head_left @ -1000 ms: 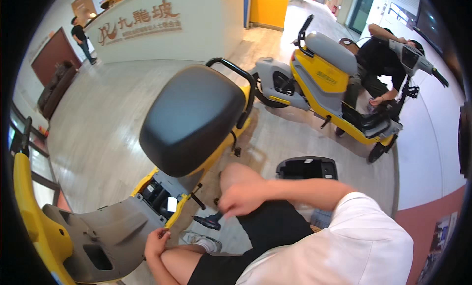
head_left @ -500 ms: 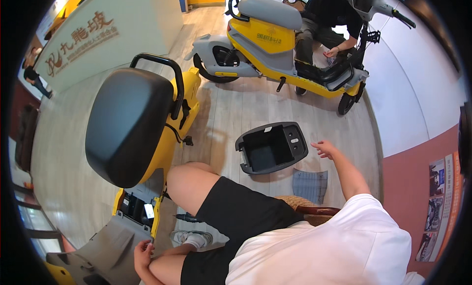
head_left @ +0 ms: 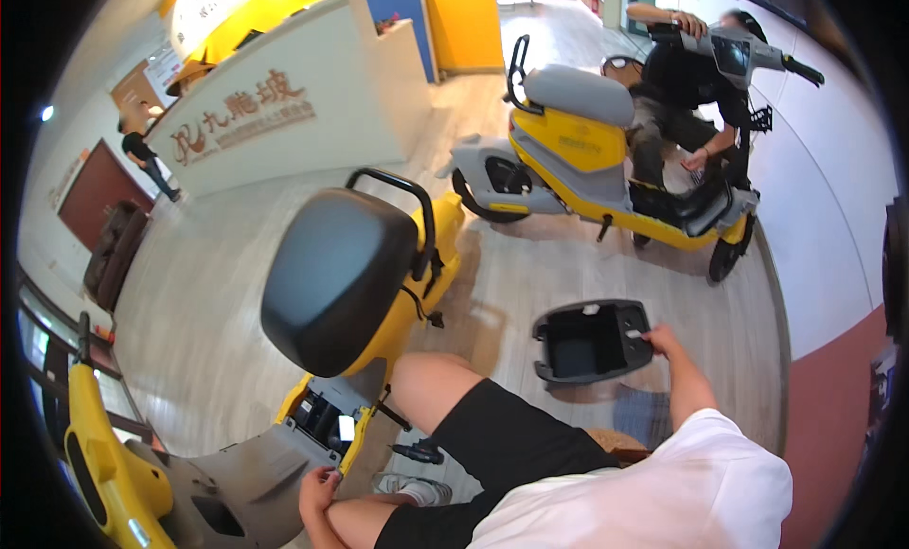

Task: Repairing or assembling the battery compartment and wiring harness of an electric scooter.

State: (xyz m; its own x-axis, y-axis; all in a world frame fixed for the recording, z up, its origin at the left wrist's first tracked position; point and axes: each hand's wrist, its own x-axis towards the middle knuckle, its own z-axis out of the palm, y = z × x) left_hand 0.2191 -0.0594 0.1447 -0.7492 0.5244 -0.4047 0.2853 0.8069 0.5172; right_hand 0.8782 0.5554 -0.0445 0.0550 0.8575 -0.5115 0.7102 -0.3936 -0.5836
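Observation:
A scooter with a yellow body (head_left: 377, 360) and black seat (head_left: 343, 282) stands to my left, its floorboard compartment (head_left: 322, 416) uncovered. Beside this compartment, my left hand (head_left: 320, 489) rests by my thigh, fingers curled into a pinch; what they hold, if anything, is too small to make out. A black under-seat storage bin (head_left: 597, 374) lies open side up on the floor in front of me. At its right end, my right hand (head_left: 663, 340) has its fingers closed at the rim.
A black power drill (head_left: 417, 451) lies by my shoe. Near the bin is a dark translucent panel (head_left: 642, 412). Farther off stands another yellow scooter (head_left: 578, 151), with a person (head_left: 686, 99) seated behind it. A white counter (head_left: 284, 114) is at the back left.
My right hand has moved from beside the bin to its right rim. The view has tilted up and left, so more of the near scooter's front shows. My left hand stays beside the compartment.

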